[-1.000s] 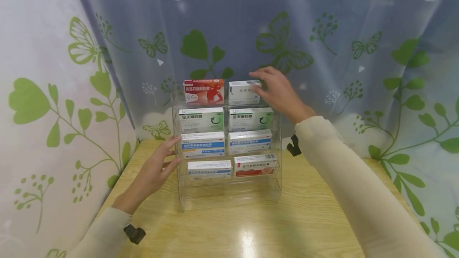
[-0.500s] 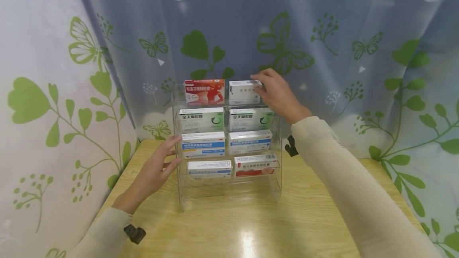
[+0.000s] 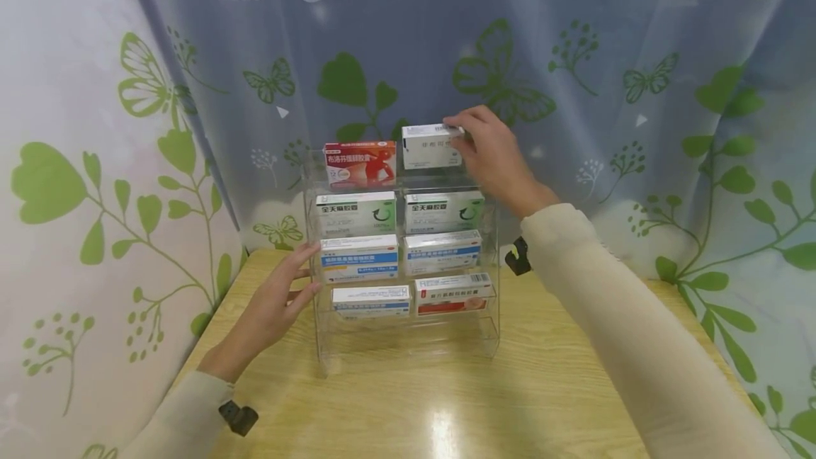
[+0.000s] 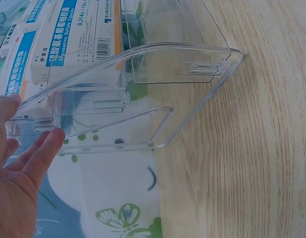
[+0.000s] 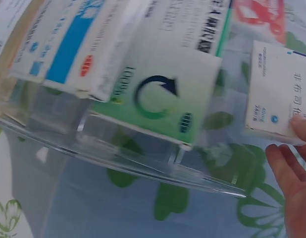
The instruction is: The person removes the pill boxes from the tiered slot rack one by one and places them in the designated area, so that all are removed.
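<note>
A clear acrylic display rack (image 3: 408, 356) holds medicine boxes on stepped shelves. My right hand (image 3: 500, 158) pinches the right end of a white medicine box (image 3: 430, 147), thumb on its front and fingers behind. In the right wrist view, that white box (image 5: 277, 91) stands apart from the green-and-white box (image 5: 163, 94). My left hand (image 3: 270, 307) touches the rack's left side with extended fingers. In the left wrist view, its fingertips (image 4: 55, 136) lie against the clear side panel. A red medicine box (image 3: 360, 164) sits on the top shelf, left of the held one.
Below are two green-and-white boxes (image 3: 355, 212), several blue-striped boxes (image 3: 359, 258) and a red-and-white box (image 3: 452, 294). The rack stands on a wood-grain table (image 3: 548, 374). A patterned curtain (image 3: 408, 34) hangs close behind, with printed fabric (image 3: 83, 197) at both sides.
My right hand has raised the white medicine box up from the top shelf, a little above the red one beside it. The left hand stays at the rack's side.
</note>
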Available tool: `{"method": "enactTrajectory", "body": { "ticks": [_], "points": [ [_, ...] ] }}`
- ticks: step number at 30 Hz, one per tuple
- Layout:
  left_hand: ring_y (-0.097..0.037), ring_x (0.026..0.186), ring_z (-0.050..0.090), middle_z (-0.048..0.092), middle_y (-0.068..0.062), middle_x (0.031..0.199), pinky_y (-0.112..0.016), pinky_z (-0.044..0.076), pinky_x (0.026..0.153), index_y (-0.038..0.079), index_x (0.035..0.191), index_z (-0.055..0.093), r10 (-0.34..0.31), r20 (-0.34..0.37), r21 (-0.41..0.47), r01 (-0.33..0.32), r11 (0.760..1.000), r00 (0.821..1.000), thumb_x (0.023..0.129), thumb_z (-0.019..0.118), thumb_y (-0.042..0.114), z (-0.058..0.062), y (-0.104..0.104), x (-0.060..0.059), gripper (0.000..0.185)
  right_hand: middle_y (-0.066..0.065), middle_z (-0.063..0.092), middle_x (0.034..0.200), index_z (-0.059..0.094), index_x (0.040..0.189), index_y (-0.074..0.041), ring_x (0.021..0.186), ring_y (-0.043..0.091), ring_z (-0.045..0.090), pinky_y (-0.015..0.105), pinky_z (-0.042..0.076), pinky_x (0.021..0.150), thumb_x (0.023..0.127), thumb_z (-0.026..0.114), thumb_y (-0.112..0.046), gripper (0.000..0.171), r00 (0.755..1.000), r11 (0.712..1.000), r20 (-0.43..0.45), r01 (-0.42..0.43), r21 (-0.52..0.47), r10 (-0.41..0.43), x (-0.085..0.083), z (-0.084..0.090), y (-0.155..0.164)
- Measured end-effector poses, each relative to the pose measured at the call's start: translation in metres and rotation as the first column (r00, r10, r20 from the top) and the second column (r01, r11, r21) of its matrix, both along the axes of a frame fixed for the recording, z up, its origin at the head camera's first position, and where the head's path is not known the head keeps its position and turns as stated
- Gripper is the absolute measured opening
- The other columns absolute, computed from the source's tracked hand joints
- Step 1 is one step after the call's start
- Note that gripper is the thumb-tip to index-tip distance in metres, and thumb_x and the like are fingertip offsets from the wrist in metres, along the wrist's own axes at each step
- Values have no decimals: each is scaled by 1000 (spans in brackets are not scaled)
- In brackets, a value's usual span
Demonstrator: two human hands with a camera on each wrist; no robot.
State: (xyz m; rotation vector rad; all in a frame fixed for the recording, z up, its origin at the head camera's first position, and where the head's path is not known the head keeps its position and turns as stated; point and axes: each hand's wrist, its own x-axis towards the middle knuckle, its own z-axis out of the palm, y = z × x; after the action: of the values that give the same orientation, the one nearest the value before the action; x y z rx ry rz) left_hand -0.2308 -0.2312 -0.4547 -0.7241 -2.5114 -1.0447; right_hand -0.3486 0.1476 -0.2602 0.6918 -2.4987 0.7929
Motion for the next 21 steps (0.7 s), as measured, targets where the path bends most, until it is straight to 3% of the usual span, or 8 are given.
{"method": "enactTrajectory", "body": {
  "ticks": [5, 11, 16, 21],
  "points": [
    [-50, 124, 70, 33, -24, 175, -49, 70, 90, 15, 170, 34, 1, 1, -1, -1, 1000, 1000, 107, 67, -1, 0, 1, 1, 74, 19, 63, 142, 71, 141, -2, 127, 34, 65, 47, 64, 106, 109, 66, -5, 33, 987, 995, -158, -19, -99, 4, 6, 16, 12],
    [-50, 123, 70, 34, -25, 174, -48, 71, 88, 15, 170, 34, -3, -18, -3, 3, 1000, 1000, 106, 67, -1, 0, 1, 1, 74, 16, 66, 139, 75, 135, -3, 129, 27, 65, 39, 66, 107, 107, 69, -5, 28, 973, 977, -226, 4, -215, -54, 17, 31, 44],
    [-50, 123, 70, 34, -25, 174, -48, 71, 89, 14, 170, 33, -8, -17, -1, 8, 1000, 1000, 106, 67, -1, -1, 1, 1, 74, 12, 64, 143, 74, 138, -6, 128, 24, 64, 23, 64, 105, 108, 68, -6, 31, 976, 959, -171, 81, -272, -132, 29, 33, 82],
    [-51, 124, 69, 33, -27, 174, -50, 71, 90, 14, 170, 33, -8, -7, 2, 8, 1000, 1000, 107, 66, -1, -1, 1, 1, 74, 9, 62, 146, 72, 144, -11, 128, 19, 64, 22, 62, 107, 109, 68, -12, 34, 964, 940, -104, 210, -268, -245, 35, 24, 123]
  ]
}}
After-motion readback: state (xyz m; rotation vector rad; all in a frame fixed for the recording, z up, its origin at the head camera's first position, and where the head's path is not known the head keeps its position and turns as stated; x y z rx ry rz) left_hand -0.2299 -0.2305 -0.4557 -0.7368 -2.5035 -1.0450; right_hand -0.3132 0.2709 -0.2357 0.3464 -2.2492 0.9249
